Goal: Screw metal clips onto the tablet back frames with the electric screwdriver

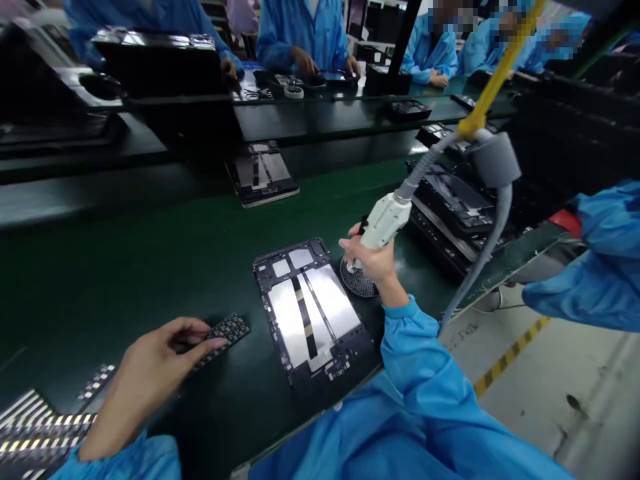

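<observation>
Open tablet [335, 300] lies flat on green bench [175, 267], inner side up. Hands well apart. Left hand [155, 363], left of tablet, pinches dark component sheet [233, 328] between thumb and fingers. Right hand [377, 260], right of tablet, is wrapped round the white driver [386, 220]; driver's lower end is over round dish [361, 285] just beside tablet, contact unclear. Second tablet [265, 173] beyond tablet. Device stack [457, 207] right of tablet, silver strips [45, 433] far left of it.
</observation>
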`<state>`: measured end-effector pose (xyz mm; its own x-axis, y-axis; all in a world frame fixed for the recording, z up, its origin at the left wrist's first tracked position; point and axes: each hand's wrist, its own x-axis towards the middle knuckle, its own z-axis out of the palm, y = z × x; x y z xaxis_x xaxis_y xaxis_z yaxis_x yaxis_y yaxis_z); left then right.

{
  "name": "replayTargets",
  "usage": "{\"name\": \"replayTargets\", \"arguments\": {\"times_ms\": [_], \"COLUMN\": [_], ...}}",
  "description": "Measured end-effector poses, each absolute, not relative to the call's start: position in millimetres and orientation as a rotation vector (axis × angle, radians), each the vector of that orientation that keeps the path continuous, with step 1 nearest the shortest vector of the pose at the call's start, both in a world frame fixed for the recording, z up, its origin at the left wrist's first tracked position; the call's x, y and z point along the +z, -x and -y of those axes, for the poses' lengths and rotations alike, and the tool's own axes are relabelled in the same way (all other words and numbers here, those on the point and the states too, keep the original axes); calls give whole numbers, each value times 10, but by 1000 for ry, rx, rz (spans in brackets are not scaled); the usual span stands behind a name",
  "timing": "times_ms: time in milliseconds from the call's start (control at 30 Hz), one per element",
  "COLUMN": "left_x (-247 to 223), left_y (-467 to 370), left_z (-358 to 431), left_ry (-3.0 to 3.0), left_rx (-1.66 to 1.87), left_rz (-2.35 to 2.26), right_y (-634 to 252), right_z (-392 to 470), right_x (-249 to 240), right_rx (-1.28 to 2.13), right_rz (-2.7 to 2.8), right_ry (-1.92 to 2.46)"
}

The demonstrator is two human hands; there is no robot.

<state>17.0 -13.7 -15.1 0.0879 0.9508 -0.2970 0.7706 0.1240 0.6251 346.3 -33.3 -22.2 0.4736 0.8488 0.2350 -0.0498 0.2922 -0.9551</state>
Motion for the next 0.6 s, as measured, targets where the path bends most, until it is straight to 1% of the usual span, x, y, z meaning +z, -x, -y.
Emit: {"name": "replayTargets", "arguments": {"times_ms": [133,300,500,600], "left_x": [-35,26,-123,-242], "left_y": [-253,-252,-189,-177], "left_z": [170,173,206,320], "left_ry": [-1504,-1537,-1719,-1872], "left_rx": [428,389,291,371], "left_rz": [-1722,-1824,-1946,-1915], "right_y": [-3447,-3404,-3380,-3337], "right_z": [311,300,304,371], "right_x": [-248,-269,-298,-209], "right_rx": [769,793,717,657], "right_rz": [914,893,985,978], "right_ry": [1123,1139,1161,1151]}}
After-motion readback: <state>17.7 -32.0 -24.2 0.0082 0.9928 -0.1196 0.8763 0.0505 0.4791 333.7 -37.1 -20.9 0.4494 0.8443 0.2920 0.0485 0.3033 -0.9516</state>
